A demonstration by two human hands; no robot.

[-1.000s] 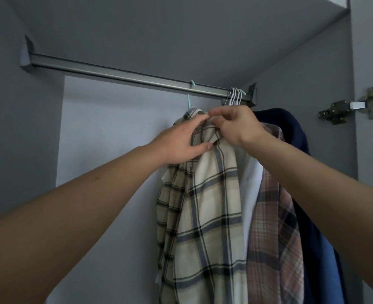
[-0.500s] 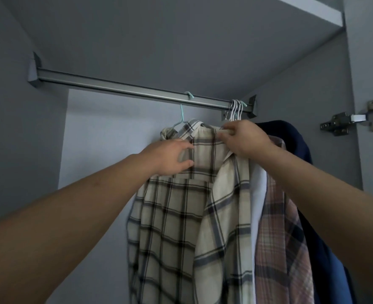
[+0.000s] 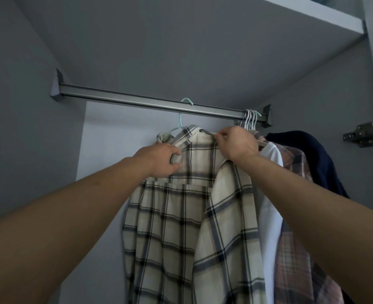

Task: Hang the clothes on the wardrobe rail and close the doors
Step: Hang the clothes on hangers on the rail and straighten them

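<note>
A home wardrobe interior is shown. Grey panels are seen around a metal rail (image 3: 150, 104), from which shirts (image 3: 181, 227) are hung on hangers (image 3: 250, 119). A door hinge (image 3: 365, 133) is fixed at the right.

The grey wardrobe rail (image 3: 137, 103) carries a mint hanger (image 3: 181, 119) with the cream plaid shirt (image 3: 181, 227), plus bunched white hangers (image 3: 249, 119) at its right end.

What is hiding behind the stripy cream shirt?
Behind the cream plaid shirt hang a white shirt, a pink plaid shirt and a navy garment; their lower parts are covered.
</note>
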